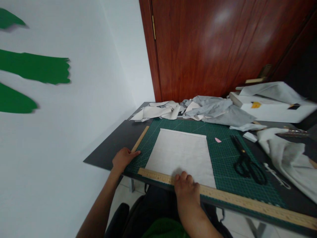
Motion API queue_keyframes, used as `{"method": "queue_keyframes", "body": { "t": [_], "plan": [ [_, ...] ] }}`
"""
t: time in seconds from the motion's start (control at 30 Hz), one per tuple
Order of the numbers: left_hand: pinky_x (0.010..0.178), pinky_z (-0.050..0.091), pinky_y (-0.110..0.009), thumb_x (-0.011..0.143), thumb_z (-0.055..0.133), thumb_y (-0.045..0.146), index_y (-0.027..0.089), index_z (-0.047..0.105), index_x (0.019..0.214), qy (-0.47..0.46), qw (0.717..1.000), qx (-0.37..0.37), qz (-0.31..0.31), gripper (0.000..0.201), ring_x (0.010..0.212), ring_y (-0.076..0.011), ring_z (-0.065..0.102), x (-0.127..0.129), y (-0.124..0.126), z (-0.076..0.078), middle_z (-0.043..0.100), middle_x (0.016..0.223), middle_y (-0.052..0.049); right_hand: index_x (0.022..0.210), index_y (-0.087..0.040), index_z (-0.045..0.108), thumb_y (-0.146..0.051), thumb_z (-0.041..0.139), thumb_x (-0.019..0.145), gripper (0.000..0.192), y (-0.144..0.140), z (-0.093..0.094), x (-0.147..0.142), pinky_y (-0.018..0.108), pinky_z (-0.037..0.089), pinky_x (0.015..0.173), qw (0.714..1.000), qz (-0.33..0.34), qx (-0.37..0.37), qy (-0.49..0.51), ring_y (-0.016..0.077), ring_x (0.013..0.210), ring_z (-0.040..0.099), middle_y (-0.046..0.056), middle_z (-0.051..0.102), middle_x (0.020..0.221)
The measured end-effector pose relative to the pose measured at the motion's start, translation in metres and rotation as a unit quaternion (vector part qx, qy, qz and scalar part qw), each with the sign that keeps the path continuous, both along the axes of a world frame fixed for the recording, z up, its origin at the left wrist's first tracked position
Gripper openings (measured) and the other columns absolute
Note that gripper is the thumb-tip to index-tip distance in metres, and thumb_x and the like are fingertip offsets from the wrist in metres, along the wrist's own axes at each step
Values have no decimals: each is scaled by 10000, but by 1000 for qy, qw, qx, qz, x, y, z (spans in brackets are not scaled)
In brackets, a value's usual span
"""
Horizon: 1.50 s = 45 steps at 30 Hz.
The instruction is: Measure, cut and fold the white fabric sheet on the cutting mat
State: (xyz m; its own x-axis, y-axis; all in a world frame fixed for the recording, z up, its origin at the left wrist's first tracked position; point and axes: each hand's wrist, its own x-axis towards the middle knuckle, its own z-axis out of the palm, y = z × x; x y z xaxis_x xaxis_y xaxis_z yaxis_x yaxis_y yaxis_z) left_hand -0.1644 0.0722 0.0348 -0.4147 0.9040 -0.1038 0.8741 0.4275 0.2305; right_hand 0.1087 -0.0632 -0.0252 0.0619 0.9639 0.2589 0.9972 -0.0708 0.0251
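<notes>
A white rectangle of cloth lies flat on a green cutting mat, its far edge turned in a narrow fold. Across its near edge runs a long wooden ruler. My right hand is closed over this ruler, fingers curled down onto the cloth. At the mat's left side, my left hand is closed at the near end of a short wooden ruler, thumb stretched toward the mat; its other fingers are partly hidden. Black-handled scissors lie to the right of the cloth, beside a small pink piece.
Crumpled grey and white fabric is heaped along the table's back. A white box stands at the back right, with more grey fabric nearer. A white cord lies right of the scissors. A white wall borders the left.
</notes>
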Motion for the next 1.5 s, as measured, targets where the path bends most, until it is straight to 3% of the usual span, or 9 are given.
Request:
{"method": "queue_keyframes", "body": {
  "t": [0.17,0.37,0.5,0.6,0.73,0.97,1.23,1.37,1.5],
  "plan": [
    [592,369,-304,787,652,724,205,635,908,-21,999,21,-11,534,853,-264,702,-1,-2,-2,732,902,-66,895,-169,685,-24,603,882,166,-2,5,2,398,463,690,1000,7,-11,13,256,830,634,118,663,922],
    [602,358,-285,933,564,570,202,626,906,-9,998,26,-54,374,829,-224,679,3,-7,-4,700,850,-40,916,-174,692,-33,560,920,193,-3,1,2,394,446,694,1000,7,-15,-9,256,843,638,106,665,923],
    [735,452,-316,963,534,568,155,631,1160,46,996,49,-58,467,1003,-280,672,12,-14,-2,695,1082,-126,935,-174,702,-29,544,933,215,-3,6,2,395,458,688,1000,9,-18,-10,255,849,653,110,679,942],
    [846,489,-380,999,455,557,140,689,1095,134,986,50,-83,488,1142,-352,613,24,-21,0,646,1194,-191,922,-175,703,-19,541,931,225,-4,14,3,379,468,669,999,11,-32,-5,246,829,661,104,687,917],
    [857,511,-412,1031,384,475,133,719,1030,186,977,45,-93,479,1150,-368,591,37,-25,0,652,1141,-199,930,-174,709,-3,537,925,243,-4,24,5,384,492,681,999,12,-44,-5,244,831,673,102,698,916],
    [814,503,-362,947,543,487,157,739,1014,72,993,73,-63,389,1084,-317,645,22,-7,-5,709,1106,-156,933,-180,719,15,521,922,277,-1,20,5,380,502,670,999,19,-49,13,242,833,683,105,714,930],
    [644,477,-270,797,670,448,155,704,920,-158,979,127,-36,320,773,-210,671,-4,9,-9,712,790,-33,953,-180,708,-5,552,916,238,-3,19,3,409,491,709,998,15,-52,14,262,869,668,119,703,958],
    [641,444,-271,822,636,402,192,623,891,-68,989,113,-68,222,751,-199,641,-2,12,-8,667,759,-9,941,-176,703,8,542,907,248,-2,27,7,404,472,689,997,24,-69,34,271,850,669,118,686,933],
    [702,464,-299,888,556,404,183,599,1137,-44,987,120,-101,335,833,-231,678,0,10,-13,704,877,-47,953,-177,706,16,543,901,259,-1,30,11,388,475,682,995,39,-75,47,257,830,669,115,685,926]
  ]
}}
